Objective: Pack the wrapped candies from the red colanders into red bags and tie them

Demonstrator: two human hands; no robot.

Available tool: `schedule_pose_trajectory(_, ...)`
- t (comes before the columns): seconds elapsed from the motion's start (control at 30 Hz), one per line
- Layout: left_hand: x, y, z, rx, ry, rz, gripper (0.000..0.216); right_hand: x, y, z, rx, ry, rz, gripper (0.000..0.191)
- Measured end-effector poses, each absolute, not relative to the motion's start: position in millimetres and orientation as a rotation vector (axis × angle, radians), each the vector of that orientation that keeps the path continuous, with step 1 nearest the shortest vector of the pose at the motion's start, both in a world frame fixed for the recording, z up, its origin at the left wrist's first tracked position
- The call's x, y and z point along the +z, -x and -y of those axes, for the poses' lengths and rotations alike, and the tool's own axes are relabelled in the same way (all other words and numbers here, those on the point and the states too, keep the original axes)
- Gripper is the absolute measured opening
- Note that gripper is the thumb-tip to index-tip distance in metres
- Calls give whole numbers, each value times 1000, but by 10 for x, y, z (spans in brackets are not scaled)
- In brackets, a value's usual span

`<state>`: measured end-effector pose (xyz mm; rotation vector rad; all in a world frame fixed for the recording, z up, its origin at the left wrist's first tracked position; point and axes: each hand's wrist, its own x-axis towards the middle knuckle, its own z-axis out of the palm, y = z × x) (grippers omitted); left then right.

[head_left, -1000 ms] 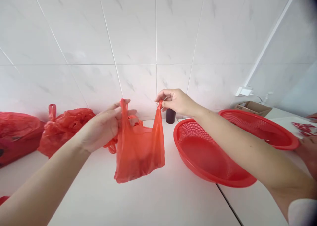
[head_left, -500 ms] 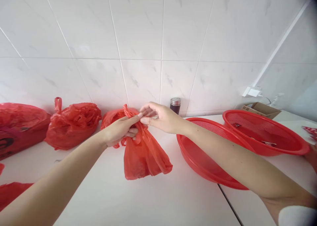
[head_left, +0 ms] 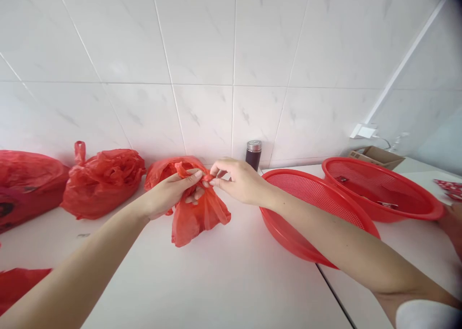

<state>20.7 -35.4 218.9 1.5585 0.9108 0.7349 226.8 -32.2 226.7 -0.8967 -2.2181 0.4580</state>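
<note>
We note two red perforated plastic basins: the farther (head_left: 361, 168) holds small metallic-looking pieces (head_left: 387, 205), too small to identify; our right forearm (head_left: 317, 233) hides part of the nearer one (head_left: 277, 233); by the white tiled wall (head_left: 202, 55) we see a bulging red plastic sack (head_left: 104, 184), its contents hidden; the small translucent red plastic bag (head_left: 200, 218) hangs below and between our left hand (head_left: 171, 192) and right hand (head_left: 240, 181); our left is closed round its gathered neck, thumb on top; our right, fingers bent, pinches a twisted end.
</note>
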Motion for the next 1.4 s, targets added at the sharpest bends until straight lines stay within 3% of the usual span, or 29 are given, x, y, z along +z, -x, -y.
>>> schedule_pose_trajectory(0.2,2269,-154,396,864,-1614,-882,27,2351,-2367,510,630,633,2261,2)
schedule_pose_trajectory(0.43,2290,-303,543,508,-2093,-938,16,2029,-2301,421,1297,695,1867,25)
schedule_pose_trajectory(0.63,2017,-416,590,1166,-2629,-1129,25,1849,-2253,349,1642,562,1757,26)
schedule_pose_trajectory(0.73,1956,-395,608,1323,-2765,-1150,32,1900,-2316,358,1669,574,1809,20)
schedule_pose_trajectory(0.87,1900,-297,604,1093,-2760,-1054,51,1918,-2415,375,1409,668,1974,16)
schedule_pose_trajectory(0.97,1766,-195,603,913,-2794,-1049,62,1858,-2472,414,704,818,2276,19)
schedule_pose_trajectory(1.03,1648,-104,630,887,-2813,-1069,60,1796,-2533,433,139,805,2418,19)
schedule_pose_trajectory(1.1,1537,22,683,886,-2793,-1061,53,1736,-2653,428,-208,721,2477,18)
schedule_pose_trajectory(1.27,1357,393,852,961,-2584,-1222,35,1670,-3152,348,-286,1022,2501,20)
schedule_pose_trajectory(1.4,1334,312,952,1067,-2244,-1347,30,1682,-3174,426,68,1332,2239,20)
